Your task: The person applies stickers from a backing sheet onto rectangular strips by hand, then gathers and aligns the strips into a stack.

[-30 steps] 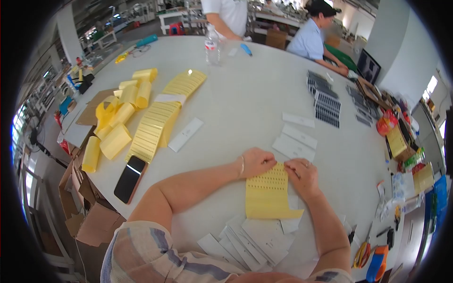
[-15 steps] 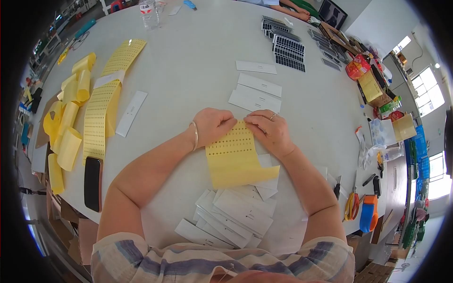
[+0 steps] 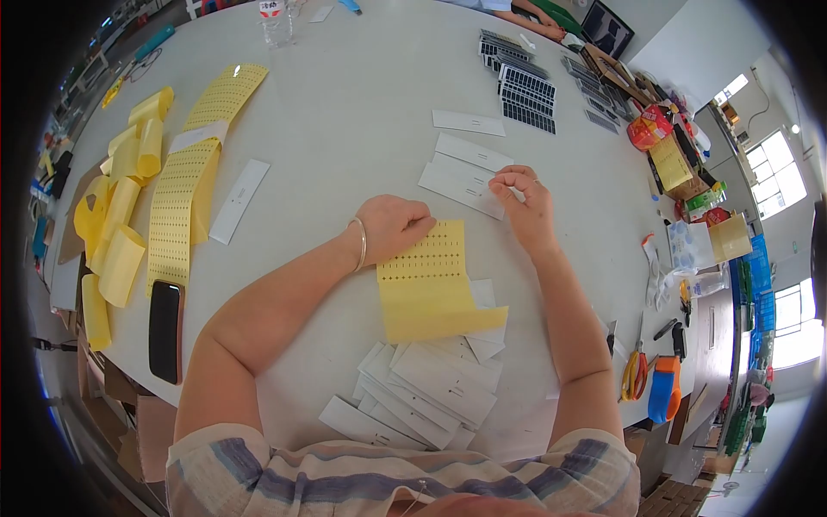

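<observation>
A yellow sheet with rows of small dark marks [image 3: 424, 297] lies in front of me, its lower right end curling up. My left hand [image 3: 398, 228] grips the sheet's top left corner with closed fingers. Up and to the right, my right hand [image 3: 524, 202] is held in a pinch over the edge of a white card [image 3: 463, 183]; anything between its fingertips is too small to see. A second white card [image 3: 474, 152] and a third one [image 3: 468, 122] lie beyond. Below the sheet is a loose pile of white cards [image 3: 439, 388].
Left are a phone [image 3: 166, 332], a long marked yellow strip [image 3: 183, 207], yellow rolls [image 3: 121, 202] and a white card [image 3: 239, 201]. Scissors [image 3: 636, 375] and an orange-blue tape dispenser [image 3: 663, 389] lie right. Black-windowed cards [image 3: 527, 95], a bottle [image 3: 276, 26] and another person's arm [image 3: 536, 26] are at the back.
My right hand has left the sheet's top edge and moved up and right to the white cards. My left hand stays on the sheet.
</observation>
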`<act>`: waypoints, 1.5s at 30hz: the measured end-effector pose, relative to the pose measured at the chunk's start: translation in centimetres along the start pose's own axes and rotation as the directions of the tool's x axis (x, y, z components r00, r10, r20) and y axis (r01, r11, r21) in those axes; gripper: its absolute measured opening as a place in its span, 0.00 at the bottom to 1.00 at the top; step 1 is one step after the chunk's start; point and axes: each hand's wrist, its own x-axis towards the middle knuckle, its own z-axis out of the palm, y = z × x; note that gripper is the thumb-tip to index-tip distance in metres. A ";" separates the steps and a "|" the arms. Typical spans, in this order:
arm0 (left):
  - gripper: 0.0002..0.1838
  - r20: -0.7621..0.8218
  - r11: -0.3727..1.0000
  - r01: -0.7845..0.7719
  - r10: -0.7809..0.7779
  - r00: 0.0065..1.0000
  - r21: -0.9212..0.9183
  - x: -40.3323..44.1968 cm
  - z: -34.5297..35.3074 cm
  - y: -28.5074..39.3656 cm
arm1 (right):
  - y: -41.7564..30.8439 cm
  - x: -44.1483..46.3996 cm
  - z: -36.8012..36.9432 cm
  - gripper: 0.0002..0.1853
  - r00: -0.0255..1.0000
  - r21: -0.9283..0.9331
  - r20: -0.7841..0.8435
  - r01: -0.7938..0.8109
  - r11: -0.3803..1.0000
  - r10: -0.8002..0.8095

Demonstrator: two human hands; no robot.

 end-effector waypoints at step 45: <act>0.12 -0.158 0.989 -0.148 0.143 0.977 -0.017 -0.1 0.4 -0.8 | -3.0 0.7 1.9 0.04 0.814 -0.229 0.389 0.538 0.811 -0.431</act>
